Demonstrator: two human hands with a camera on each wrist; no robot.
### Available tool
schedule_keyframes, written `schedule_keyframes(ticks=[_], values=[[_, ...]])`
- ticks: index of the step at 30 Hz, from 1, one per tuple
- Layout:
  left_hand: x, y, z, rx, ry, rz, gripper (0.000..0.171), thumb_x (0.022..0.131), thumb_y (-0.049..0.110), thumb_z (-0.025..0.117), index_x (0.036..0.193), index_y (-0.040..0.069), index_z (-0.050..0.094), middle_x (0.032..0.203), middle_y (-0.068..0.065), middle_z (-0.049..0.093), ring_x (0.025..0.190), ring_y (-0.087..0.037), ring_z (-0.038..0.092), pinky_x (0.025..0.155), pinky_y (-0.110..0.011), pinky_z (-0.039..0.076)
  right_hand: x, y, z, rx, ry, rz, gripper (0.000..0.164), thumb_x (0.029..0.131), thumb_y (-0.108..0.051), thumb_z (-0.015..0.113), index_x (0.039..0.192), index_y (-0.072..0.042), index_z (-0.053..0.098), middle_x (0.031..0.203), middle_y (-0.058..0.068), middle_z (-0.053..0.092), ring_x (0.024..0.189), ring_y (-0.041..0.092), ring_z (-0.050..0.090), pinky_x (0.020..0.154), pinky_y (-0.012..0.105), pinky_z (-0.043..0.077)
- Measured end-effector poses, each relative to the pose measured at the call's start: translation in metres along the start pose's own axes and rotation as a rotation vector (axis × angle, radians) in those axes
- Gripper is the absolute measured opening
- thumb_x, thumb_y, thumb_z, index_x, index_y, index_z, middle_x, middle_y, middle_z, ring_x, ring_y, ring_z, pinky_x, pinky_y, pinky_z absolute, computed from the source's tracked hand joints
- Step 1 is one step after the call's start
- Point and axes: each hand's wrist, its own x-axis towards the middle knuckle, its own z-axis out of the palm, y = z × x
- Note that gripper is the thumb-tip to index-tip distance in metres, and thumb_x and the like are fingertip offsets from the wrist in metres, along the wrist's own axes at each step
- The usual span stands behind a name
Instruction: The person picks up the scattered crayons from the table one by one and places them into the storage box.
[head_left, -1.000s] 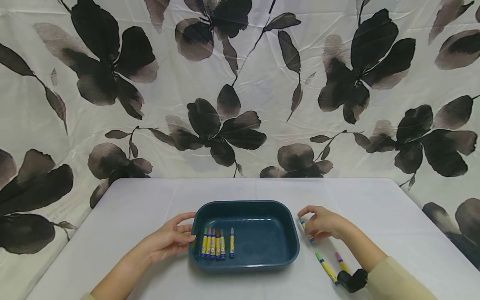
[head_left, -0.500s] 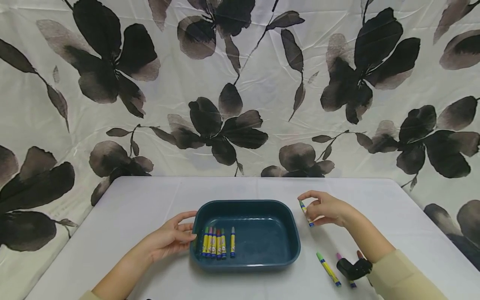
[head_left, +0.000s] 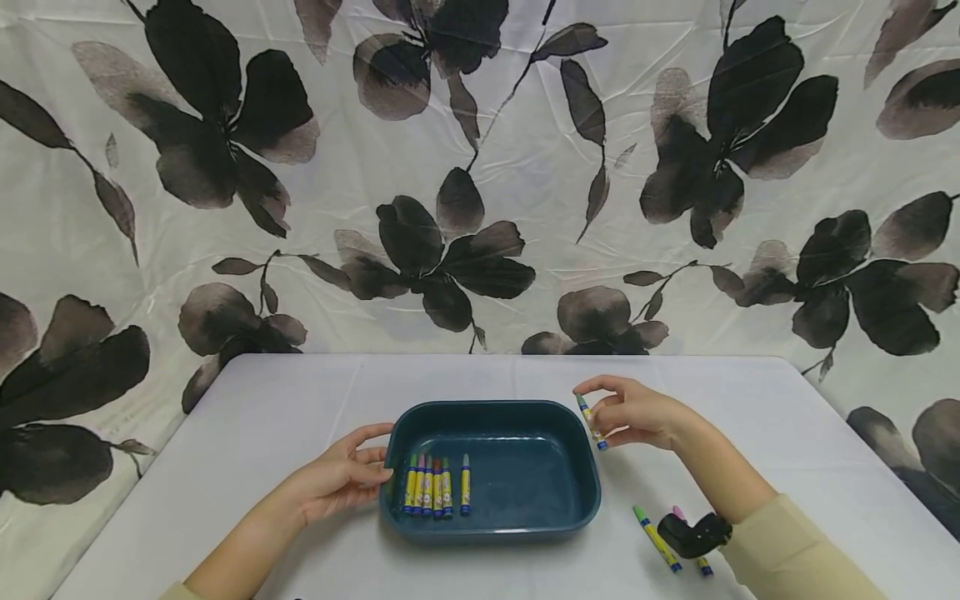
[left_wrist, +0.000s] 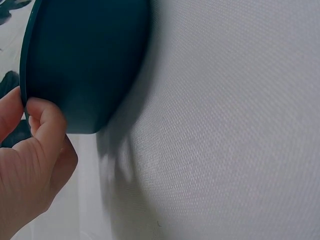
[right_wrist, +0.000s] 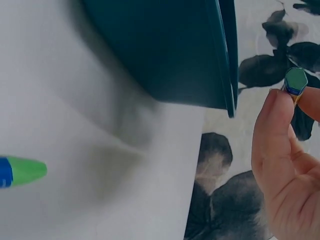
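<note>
A dark teal plastic tray (head_left: pixel 528 475) stands on the white table. My left hand (head_left: pixel 330 479) holds its left rim; in the left wrist view, thumb and fingers pinch the edge. Inside, several yellow-wrapped crayons (head_left: pixel 428 487) lie side by side at the left, with one grey-tipped crayon (head_left: pixel 466 485) a little apart. Raised by the tray's upper right corner, my right hand (head_left: pixel 637 414) pinches a green crayon (head_left: pixel 591 423) with yellow and blue wrapper. The right wrist view shows the green end of this crayon (right_wrist: pixel 296 81) between thumb and fingers, outside the tray wall.
To the right of the tray lie a light green crayon (head_left: pixel 657 540) and a pink crayon (head_left: pixel 703 565), the latter partly covered by the black wrist device (head_left: pixel 694 534). Behind the white table (head_left: pixel 315 396) hangs a floral cloth (head_left: pixel 480 250).
My right hand has lifted the green crayon from the table, moving up and then left toward the tray's corner. My left hand keeps its hold on the rim.
</note>
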Motion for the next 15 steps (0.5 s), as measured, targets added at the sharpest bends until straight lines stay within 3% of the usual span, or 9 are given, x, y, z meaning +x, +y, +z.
schedule_keyframes(ticks=[15], values=[[0.002, -0.001, -0.002, -0.01, 0.003, -0.004, 0.08, 0.085, -0.013, 0.054, 0.146, 0.004, 0.005, 0.109, -0.012, 0.045, 0.091, -0.018, 0.054, 0.076, -0.028, 0.05, 0.012, -0.003, 0.032, 0.057, -0.006, -0.001, 0.062, 0.075, -0.001, 0.058, 0.133, 0.002, 0.037, 0.077, 0.003, 0.052, 0.071, 0.016, 0.049, 0.06, 0.024, 0.047]])
